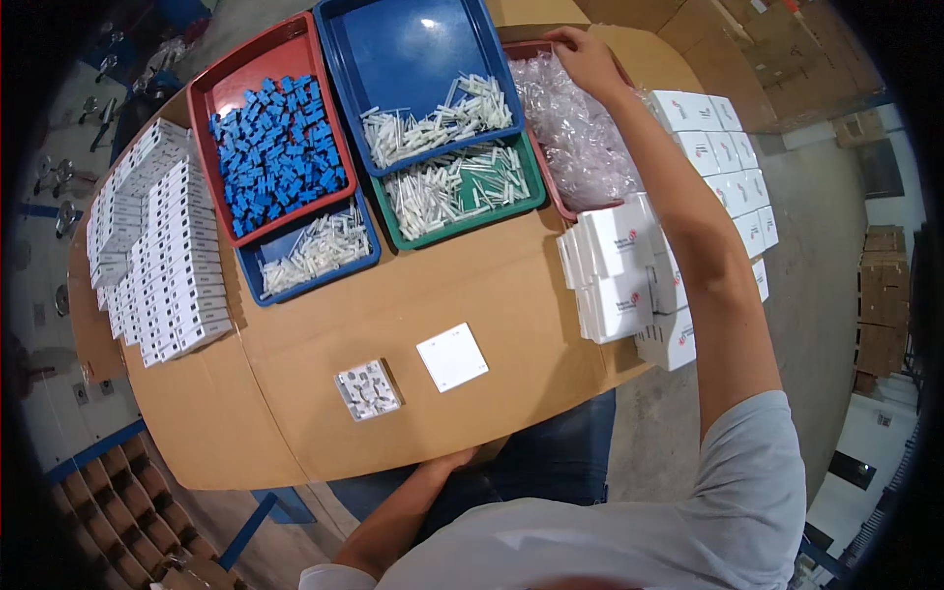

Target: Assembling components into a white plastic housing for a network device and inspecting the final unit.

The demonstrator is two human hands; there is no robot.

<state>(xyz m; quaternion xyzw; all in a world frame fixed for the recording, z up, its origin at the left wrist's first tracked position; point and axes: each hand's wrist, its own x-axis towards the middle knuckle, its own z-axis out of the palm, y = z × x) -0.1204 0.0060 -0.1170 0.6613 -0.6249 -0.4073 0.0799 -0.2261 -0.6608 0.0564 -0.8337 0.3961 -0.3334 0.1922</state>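
Note:
My right hand [590,61] reaches to the far end of a red tray [565,208] full of clear plastic bags [580,128]. Its fingers curl down by the far rim, and what they hold, if anything, is hidden. At the table's near edge is my left hand [454,460], low against my lap, its fingers out of sight. Between the hands, on the cardboard tabletop [324,334], lie a small square housing [368,390] with metal parts inside and, to its right, a flat white square plate [452,357]. Neither hand touches these two.
A red tray [197,108] of blue plastic parts [275,147] stands at the back left. Blue trays [403,49] and a green tray [472,228] hold small white sticks. White boxes are stacked at the left [167,256] and right [615,265], the latter beside my right arm.

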